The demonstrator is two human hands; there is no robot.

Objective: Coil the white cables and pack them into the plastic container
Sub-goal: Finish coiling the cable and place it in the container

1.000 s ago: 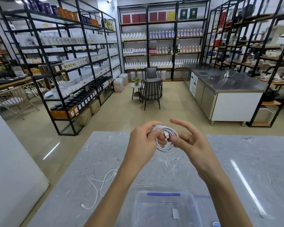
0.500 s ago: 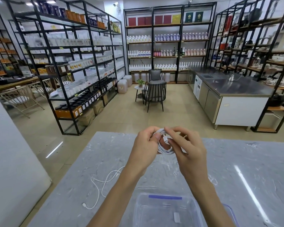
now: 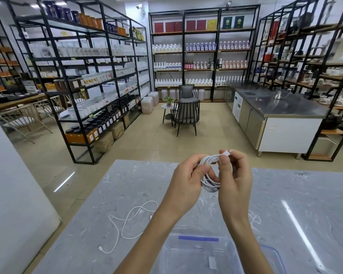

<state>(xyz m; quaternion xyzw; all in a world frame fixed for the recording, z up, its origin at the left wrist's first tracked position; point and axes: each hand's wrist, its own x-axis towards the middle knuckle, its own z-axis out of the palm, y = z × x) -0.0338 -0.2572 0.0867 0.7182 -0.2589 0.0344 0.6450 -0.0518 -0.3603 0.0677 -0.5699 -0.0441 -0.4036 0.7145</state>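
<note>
A coiled white cable (image 3: 210, 182) hangs in the air between both hands, above the grey marble table (image 3: 305, 204). My left hand (image 3: 186, 182) grips the coil's left side. My right hand (image 3: 235, 178) pinches the cable's plug end at the top of the coil. A second white cable (image 3: 127, 224) lies loose and uncoiled on the table to the left. The clear plastic container (image 3: 198, 254) with a blue strip stands at the near edge, below my forearms; a small white piece lies inside it.
The container's blue-rimmed lid (image 3: 275, 256) lies beside it on the right. Beyond the table's far edge are open floor, black shelving racks (image 3: 83, 76), a dark chair (image 3: 186, 113) and a steel counter (image 3: 281, 107).
The plug end, held inside the coil a second ago, has been brought up to the top of the coil by my right fingers. Both hands stay above the table.
</note>
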